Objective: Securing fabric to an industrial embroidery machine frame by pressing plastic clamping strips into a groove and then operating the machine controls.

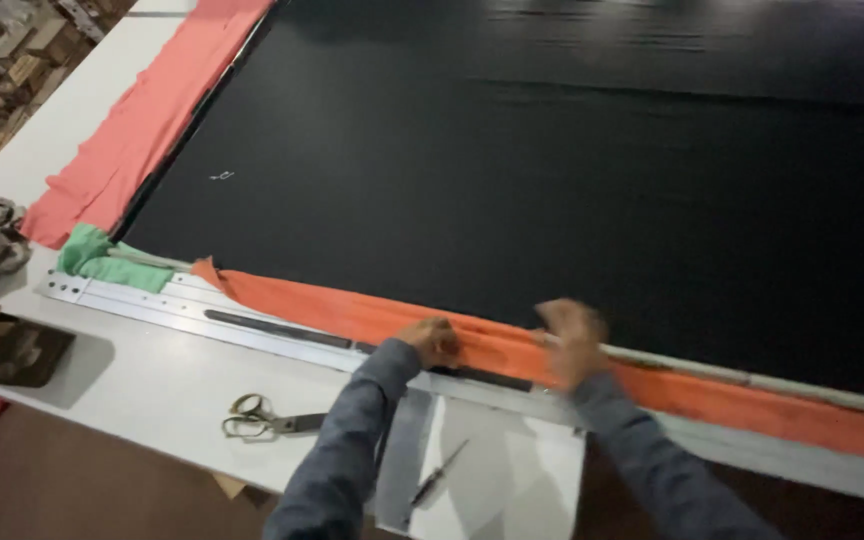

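Nearest, relative to the metal rail (252, 325) that runs along the counter (152, 380) edge:

- Small tool (439, 472), slim and pen-like: on a pale sheet (512, 470) hanging below the rail, between the two sleeves.
- Scissors (264, 420): on the counter, on the near side of the rail, left of the left sleeve.
- Dark box (7, 348): at the counter's left edge, near the rail's left end.
- Left hand (430, 340): on the rail, fingers curled and pinching the orange fabric strip (352, 312).
- Right hand (572, 340): just right of the left, blurred; it seems to press or grip the same strip, but whether its fingers are spread or closed I cannot tell.
- Orange fabric strip: lies along the far side of the rail, bunched between the hands, flatter toward the right.
- Green cloth (102, 258): wadded at the rail's left end.
- Black fabric (552, 200): spread wide beyond the rail, edge tucked at the strip.
- Red fabric (142, 120): along the black fabric's left side, farthest.

Handling note, as judgement: draw the strip evenly with both hands, keeping it parallel to the rail, so that the bunching flattens without dragging the black fabric's edge.
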